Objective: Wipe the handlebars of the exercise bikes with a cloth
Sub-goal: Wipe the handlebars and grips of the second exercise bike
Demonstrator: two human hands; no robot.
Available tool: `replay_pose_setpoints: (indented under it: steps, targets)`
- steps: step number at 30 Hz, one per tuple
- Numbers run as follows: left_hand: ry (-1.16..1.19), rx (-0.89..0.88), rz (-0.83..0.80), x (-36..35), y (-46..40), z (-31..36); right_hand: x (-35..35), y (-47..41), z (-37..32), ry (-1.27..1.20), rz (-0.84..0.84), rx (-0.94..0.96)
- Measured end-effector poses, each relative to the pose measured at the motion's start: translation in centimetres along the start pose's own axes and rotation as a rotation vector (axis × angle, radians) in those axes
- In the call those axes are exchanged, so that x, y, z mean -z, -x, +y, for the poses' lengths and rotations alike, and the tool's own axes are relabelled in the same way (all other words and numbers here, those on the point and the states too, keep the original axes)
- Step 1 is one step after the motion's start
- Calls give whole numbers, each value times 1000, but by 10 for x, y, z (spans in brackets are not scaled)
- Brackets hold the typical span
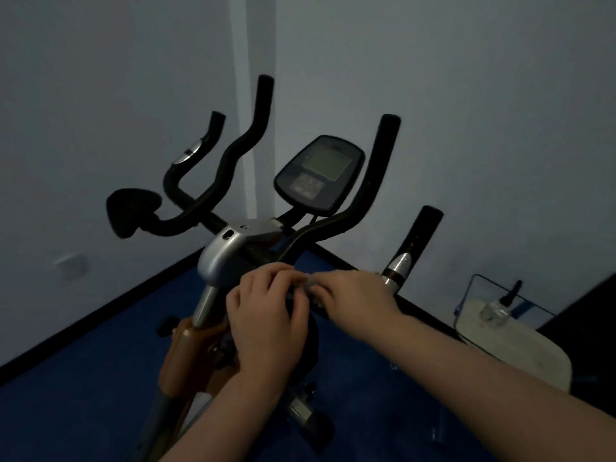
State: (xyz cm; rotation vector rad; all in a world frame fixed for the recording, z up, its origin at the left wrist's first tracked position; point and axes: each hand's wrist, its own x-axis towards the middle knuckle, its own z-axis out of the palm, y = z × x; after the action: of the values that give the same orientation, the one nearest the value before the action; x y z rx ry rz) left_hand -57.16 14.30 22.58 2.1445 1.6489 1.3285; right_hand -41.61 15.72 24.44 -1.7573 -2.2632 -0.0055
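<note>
Cloth (308,281): a small pale scrap, blurred and mostly hidden, showing between the fingertips of both hands. Left hand (266,311) and right hand (353,300) are meeting knuckle to knuckle, fingers curled narrow and pinching the cloth between them, just in front of the silver clamp (226,251) at the centre of the handlebars (366,195). Whether the cloth is touching the bar is hard to tell.

The handlebars are rising in curved black tubes with a matte, foam-like look; the far right grip is carrying a shiny metal band. A second black bar is passing under the right wrist, partly covered. A rounded dark console (318,175) with a grey screen is sitting between the tubes. Below the hands, the orange-brown frame (186,348) is largely hidden by the left forearm.

The floor (83,378) is lying blue under pale walls (466,95). At the right edge, a white rounded object (520,348) is lying with a clear, blurred item on it.
</note>
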Motion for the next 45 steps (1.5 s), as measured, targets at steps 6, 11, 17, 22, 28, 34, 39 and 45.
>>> replay_pose_setpoints:
  steps: [6, 11, 17, 22, 28, 34, 39, 45]
  targets:
    - [271, -121, -137, -9, -46, 19, 20, 39, 45, 118, 81, 347]
    - [226, -210, -288, -24, -46, 23, 31, 35, 75, 33, 412, 16]
    - [0, -316, -424, -27, -42, 18, 11, 63, 60, -8, 299, 87]
    - [-62, -319, -500, -29, -41, 20, 18, 44, 73, -73, 489, -156]
    - [-66, -312, -506, -28, -44, 24, 4, 60, 64, -6, 454, 63]
    - [-67, -238, -502, -25, -43, 25, 52, 9, 128, 446, 372, 364]
    - [-79, -208, -498, -24, -44, 27, 72, -19, 148, 468, 442, 520]
    - [-105, -160, -473, -25, -44, 28, 70, -30, 148, 124, 745, 33]
